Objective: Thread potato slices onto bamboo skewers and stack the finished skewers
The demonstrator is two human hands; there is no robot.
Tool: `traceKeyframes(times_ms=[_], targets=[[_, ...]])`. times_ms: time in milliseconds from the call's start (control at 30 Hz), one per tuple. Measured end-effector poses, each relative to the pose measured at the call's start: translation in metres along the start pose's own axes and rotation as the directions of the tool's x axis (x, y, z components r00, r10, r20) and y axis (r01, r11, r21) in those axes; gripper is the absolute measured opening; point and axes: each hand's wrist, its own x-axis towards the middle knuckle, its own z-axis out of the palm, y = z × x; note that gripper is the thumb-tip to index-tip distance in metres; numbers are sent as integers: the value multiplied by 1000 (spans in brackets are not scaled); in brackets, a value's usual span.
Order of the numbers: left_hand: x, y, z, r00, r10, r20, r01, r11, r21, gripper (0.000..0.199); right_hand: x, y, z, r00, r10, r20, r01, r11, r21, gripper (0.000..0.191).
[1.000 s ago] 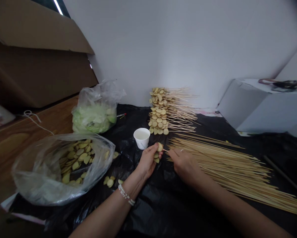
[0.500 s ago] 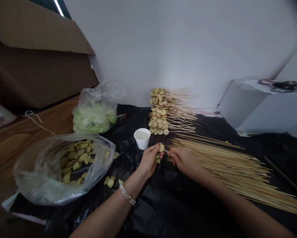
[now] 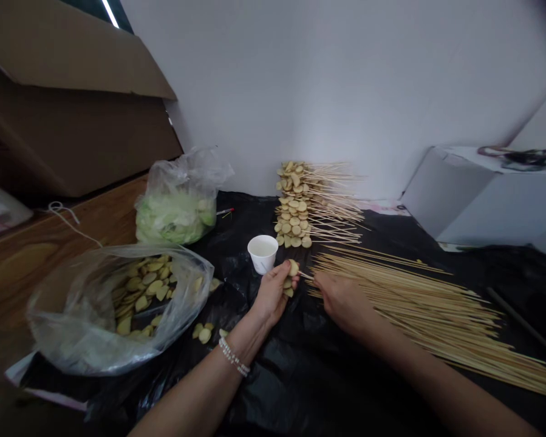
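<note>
Several potato slices [image 3: 293,267] are pinched in my left hand [image 3: 273,293], which wears a beaded bracelet at the wrist. My right hand [image 3: 339,295] is closed round a thin wooden skewer [image 3: 306,276], whose near end runs to the upper slice. How deep its tip goes is hidden by the fingers. Just beyond my left hand stands a white paper cup [image 3: 262,254]. A broad bundle of bare skewers [image 3: 413,303] lies under and beside my right forearm. Behind, skewered potato slices [image 3: 294,209] are stacked in rows, sticks pointing right.
An open plastic bag [image 3: 90,328] of potato slices lies at left, with a few loose slices [image 3: 204,334] nearby. Behind it sits a bag of pale green vegetable [image 3: 177,212]. A cardboard box [image 3: 72,121], a white box [image 3: 473,200] and a wall surround the black plastic sheet [image 3: 291,382].
My right hand has shifted slightly right, away from my left hand, and more of the skewer shows between them. The left hand still holds the slices.
</note>
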Motion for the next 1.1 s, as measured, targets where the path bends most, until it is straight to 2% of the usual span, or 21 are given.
traceKeyframes(times_ms=[100, 200, 267, 400, 500, 567, 633, 700, 767, 833, 900, 967, 1033, 1100], targets=[[-1, 0, 1, 999, 6, 33, -6, 1000, 11, 36, 5, 3, -2, 997, 44, 55, -57, 966, 251, 28], [-2, -1, 2, 999, 8, 43, -8, 1000, 8, 36, 8, 5, -5, 992, 61, 108, -94, 940, 329, 32], [-2, -1, 2, 1000, 2, 31, -3, 1000, 9, 35, 7, 4, -5, 997, 47, 63, -61, 968, 242, 29], [-1, -3, 1, 1000, -15, 2, 16, 1000, -4, 33, -1, -1, -1, 997, -54, -58, 48, 994, -98, 23], [-1, -5, 1, 1000, -15, -4, 15, 1000, -4, 34, -4, -5, 1, 996, -73, -51, 63, 984, -164, 26], [-1, -5, 1, 1000, 0, 8, 0, 1000, 21, 34, -2, -5, 0, 999, -17, -32, 15, 998, -62, 23], [-2, -5, 1, 999, 16, 29, -17, 999, 46, 34, 2, -2, -2, 999, 49, 0, -49, 992, 117, 22], [-3, -4, 1, 998, 20, 55, -24, 998, 62, 34, 6, 1, -4, 992, 99, 77, -119, 935, 333, 27], [-4, -4, 2, 997, 16, 73, -22, 997, 73, 35, 8, 4, -7, 976, 112, 188, -194, 841, 506, 29], [-3, -4, 3, 997, 17, 80, -23, 997, 78, 35, 9, 6, -10, 966, 104, 237, -224, 794, 566, 31], [-3, -3, 4, 996, 26, 83, -32, 996, 79, 34, 10, 6, -10, 981, 106, 165, -177, 840, 512, 30], [-1, -2, 5, 996, 40, 77, -45, 996, 74, 35, 9, 5, -9, 996, 87, 31, -92, 911, 402, 25], [1, -1, 5, 997, 57, 49, -60, 996, 66, 35, 8, 5, -6, 996, 43, -76, -19, 958, 286, 15], [2, 0, 4, 998, 69, 5, -70, 996, 53, 35, 6, 5, -2, 992, -8, -128, 27, 989, 148, 10]])
